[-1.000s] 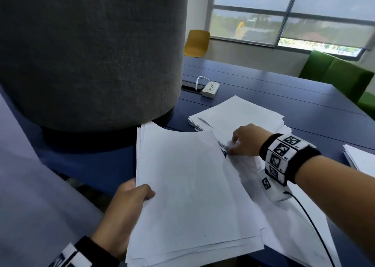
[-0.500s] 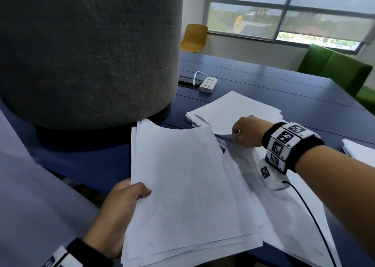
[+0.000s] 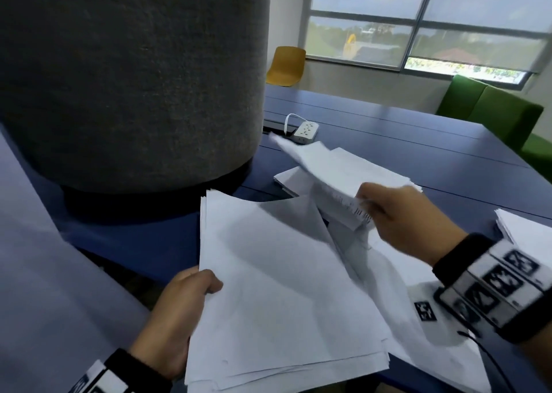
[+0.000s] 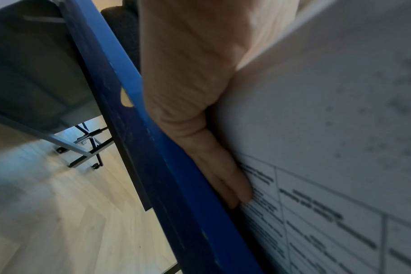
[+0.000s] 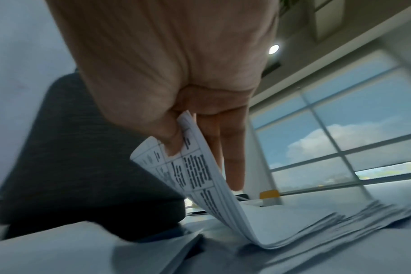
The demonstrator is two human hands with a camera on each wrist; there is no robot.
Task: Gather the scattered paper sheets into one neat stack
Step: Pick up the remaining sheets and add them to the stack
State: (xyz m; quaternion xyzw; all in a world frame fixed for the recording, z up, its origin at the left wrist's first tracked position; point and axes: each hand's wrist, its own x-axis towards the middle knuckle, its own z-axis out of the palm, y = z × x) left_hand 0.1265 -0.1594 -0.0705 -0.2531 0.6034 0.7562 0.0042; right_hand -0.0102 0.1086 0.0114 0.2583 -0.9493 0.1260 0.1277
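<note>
My left hand [image 3: 182, 312] grips the left edge of a thick white paper stack [image 3: 277, 288] held over the near edge of the blue table [image 3: 418, 141]. In the left wrist view the fingers [image 4: 225, 178] lie under the stack's printed underside [image 4: 329, 148]. My right hand [image 3: 397, 216] pinches the near corner of a small bundle of sheets [image 3: 325, 165], lifted and curled off a second pile [image 3: 376, 168] behind. The right wrist view shows the thumb and fingers [image 5: 232, 148] clamping that printed corner [image 5: 192, 166]. More loose sheets [image 3: 424, 333] lie under my right forearm.
A wide grey felt column [image 3: 134, 73] stands on the table just left of the papers. A white power strip [image 3: 305, 131] lies behind the piles. Another paper pile [image 3: 528, 234] sits at the right edge. Yellow chair [image 3: 286, 65] and green sofa [image 3: 490, 112] stand beyond.
My right hand closed on the corner of the rear pile's top sheets and raised them, pulling back toward me; the sheets now curl up in the air. The left hand kept its hold.
</note>
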